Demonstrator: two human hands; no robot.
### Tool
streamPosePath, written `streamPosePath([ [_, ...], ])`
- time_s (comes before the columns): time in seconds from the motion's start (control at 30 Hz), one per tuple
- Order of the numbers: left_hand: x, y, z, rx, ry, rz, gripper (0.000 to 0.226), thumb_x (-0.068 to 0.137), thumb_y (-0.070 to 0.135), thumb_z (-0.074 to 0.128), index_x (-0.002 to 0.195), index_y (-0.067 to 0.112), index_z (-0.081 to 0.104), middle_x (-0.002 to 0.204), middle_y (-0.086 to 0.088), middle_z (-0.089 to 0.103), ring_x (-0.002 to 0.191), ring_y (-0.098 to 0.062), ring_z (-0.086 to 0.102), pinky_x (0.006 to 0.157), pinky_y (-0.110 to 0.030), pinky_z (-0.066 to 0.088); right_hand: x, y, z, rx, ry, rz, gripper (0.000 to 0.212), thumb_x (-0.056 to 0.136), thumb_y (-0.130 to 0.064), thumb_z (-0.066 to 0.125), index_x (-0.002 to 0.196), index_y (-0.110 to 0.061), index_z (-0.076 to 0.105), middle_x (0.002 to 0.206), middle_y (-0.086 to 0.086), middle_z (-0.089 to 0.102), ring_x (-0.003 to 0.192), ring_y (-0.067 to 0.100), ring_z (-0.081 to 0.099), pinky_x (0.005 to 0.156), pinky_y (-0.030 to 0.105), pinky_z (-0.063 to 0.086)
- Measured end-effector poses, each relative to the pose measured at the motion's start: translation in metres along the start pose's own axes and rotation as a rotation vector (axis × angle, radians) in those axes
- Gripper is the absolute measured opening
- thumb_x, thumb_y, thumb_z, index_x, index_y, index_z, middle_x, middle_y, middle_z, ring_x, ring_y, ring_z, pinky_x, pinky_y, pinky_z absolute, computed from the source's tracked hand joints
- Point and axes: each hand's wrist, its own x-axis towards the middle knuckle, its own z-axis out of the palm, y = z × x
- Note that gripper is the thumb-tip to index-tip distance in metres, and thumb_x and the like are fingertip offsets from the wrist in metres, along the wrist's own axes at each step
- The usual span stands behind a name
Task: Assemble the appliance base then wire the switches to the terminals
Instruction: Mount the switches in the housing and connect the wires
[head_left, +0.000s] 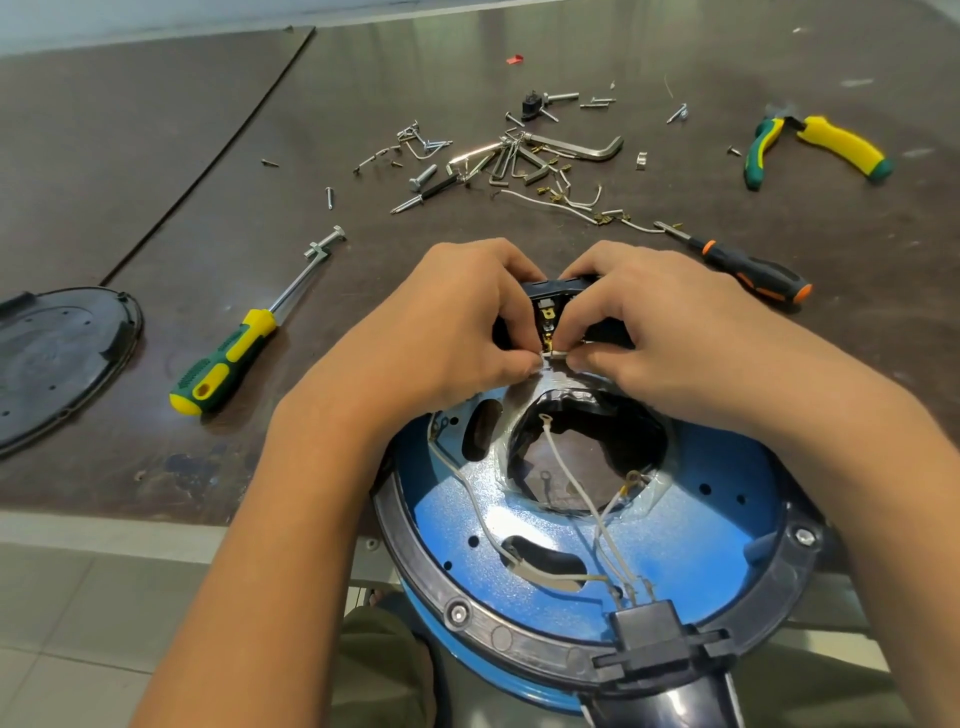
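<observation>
Bright, even light, soft short shadows. Pale glare washes over the far table (675, 52), and the blue base (436, 514) sparkles. Centre's sharp, while the straight edges bow at the frame's borders.

The left hand (447, 322) and right hand (670, 332) are bare, and so are both forearms (270, 519) down to the frame's lower edge. Between them shows a lap (384, 670) in dull olive-green cloth (trousers or shorts, hard to tell), plain and lightly creased.
</observation>
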Motion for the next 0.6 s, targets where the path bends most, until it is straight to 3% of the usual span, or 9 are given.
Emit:
streamPosePath([
  [0.3,-0.0008,0.0018,-0.0011,-0.027,0.022,0.003,0.009,0.074,0.029,0.086,0.073,0.026,0.078,0.126,0.01,0.061,0.107,-0.008,0.059,0.09,-0.026,0.048,-0.0007,-0.0029,-0.0041,0.048,-0.042,-0.006,0.019,0.089,-0.034,0.07,0.082,-0.051,0.063,0.128,-0.013,0.051,0.115,0.016,0.049,0.092,0.047,0.047],
  [0.6,0.0008,-0.0006,0.0003,-0.017,0.02,0.012,0.01,0.075,0.024,0.085,0.069,0.027,0.077,0.122,0.009,0.057,0.098,-0.005,0.057,0.076,-0.011,0.043,-0.001,-0.0022,-0.0027,-0.001,-0.041,-0.018,0.019,0.089,-0.031,0.069,0.091,-0.05,0.068,0.127,-0.013,0.049,0.114,0.016,0.049,0.082,0.043,0.048],
])
